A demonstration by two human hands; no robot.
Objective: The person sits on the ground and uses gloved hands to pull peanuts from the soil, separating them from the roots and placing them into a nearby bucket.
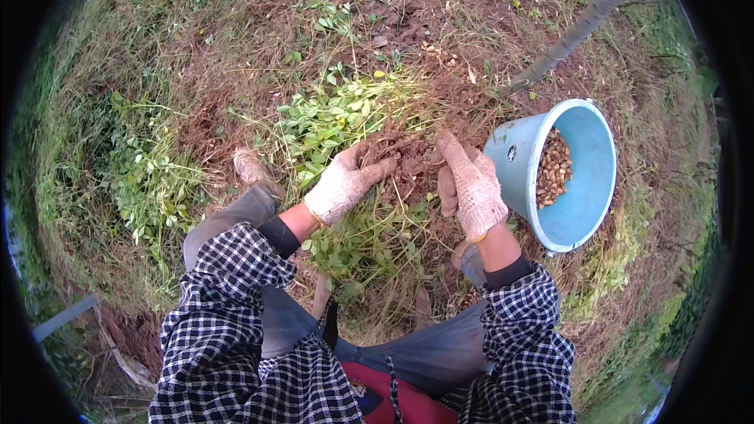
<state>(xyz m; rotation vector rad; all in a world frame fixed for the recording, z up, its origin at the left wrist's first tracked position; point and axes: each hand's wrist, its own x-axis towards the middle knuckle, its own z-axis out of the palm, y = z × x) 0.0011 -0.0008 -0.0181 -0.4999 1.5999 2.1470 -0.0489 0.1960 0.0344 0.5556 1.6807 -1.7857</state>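
Both hands wear soiled, light knitted gloves. My left hand (pixel 347 182) grips the root end of a pulled peanut plant, with reddish soil on the roots (pixel 406 159). My right hand (pixel 468 179) is at the right side of these roots, its thumb and index finger close together; whether a pod is between them cannot be told. Leafy green peanut stems (pixel 330 121) lie just beyond my left hand. Right of my right hand, a light blue plastic bucket (pixel 512 147) leans with its mouth facing right, and peanuts in their shells (pixel 554 171) lie inside.
A slim tree trunk or pole (pixel 565 41) rises behind the bucket. More uprooted leafy plants (pixel 147 171) lie at the left. Several loose peanuts (pixel 436 50) are on the soil ahead. My shoe (pixel 250 166) is left of my left hand. Dry grass covers much of the ground.
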